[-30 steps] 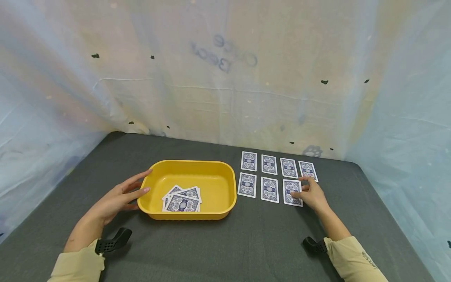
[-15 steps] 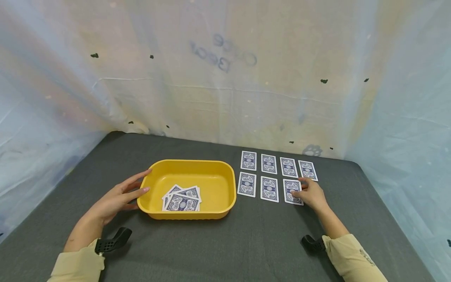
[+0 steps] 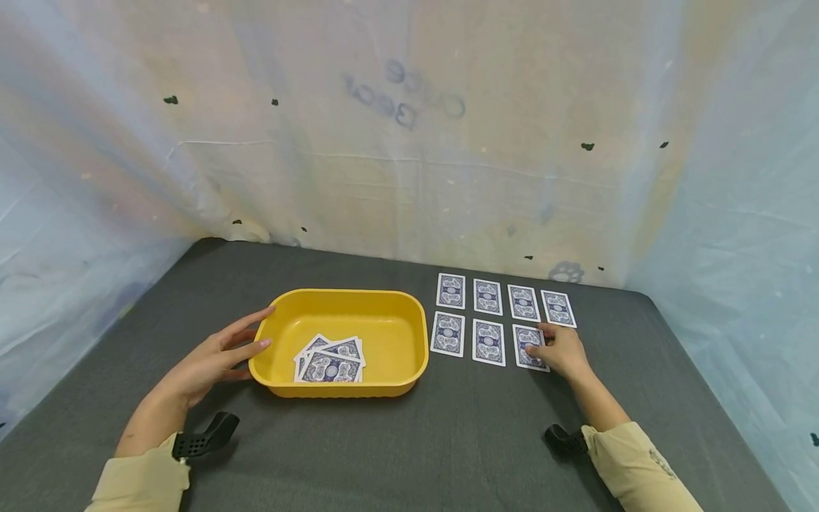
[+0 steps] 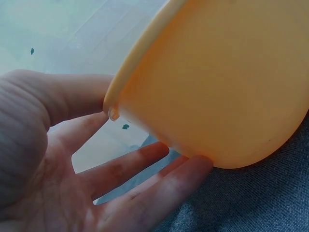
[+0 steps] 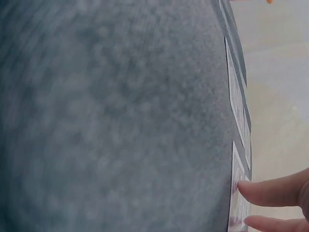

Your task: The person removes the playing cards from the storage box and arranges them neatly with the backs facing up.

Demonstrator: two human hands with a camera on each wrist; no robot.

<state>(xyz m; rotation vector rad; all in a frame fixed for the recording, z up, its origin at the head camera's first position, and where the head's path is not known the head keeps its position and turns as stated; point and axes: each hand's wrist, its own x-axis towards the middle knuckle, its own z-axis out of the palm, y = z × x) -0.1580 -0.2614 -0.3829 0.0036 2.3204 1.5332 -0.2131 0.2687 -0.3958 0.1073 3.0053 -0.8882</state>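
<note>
My left hand (image 3: 214,359) is at the left end of a yellow plastic tray (image 3: 399,334); its thumb laps over the rim and the other fingers rest against the outside wall. In the left wrist view, those fingers (image 4: 130,164) spread along the tray's wall (image 4: 231,87). Over at the right, my right hand (image 3: 563,350) touches a blue-backed playing card (image 3: 526,337) lying at the right end of the near row. Its thumb is on the card's face and a fingertip is by the upper right corner. The right wrist view shows thumb and finger on the card (image 5: 236,169) edge-on.
Several face-down playing cards lie in two rows on the dark cloth-covered table (image 3: 435,448), including a back-row card (image 3: 558,308) just beyond my right fingers. A loose pile of cards (image 3: 330,366) lies inside the tray. A pale plastic sheet (image 3: 409,178) hangs behind the table.
My right hand shifts very slightly left over the card under its fingers. The left hand and the tray stay in place.
</note>
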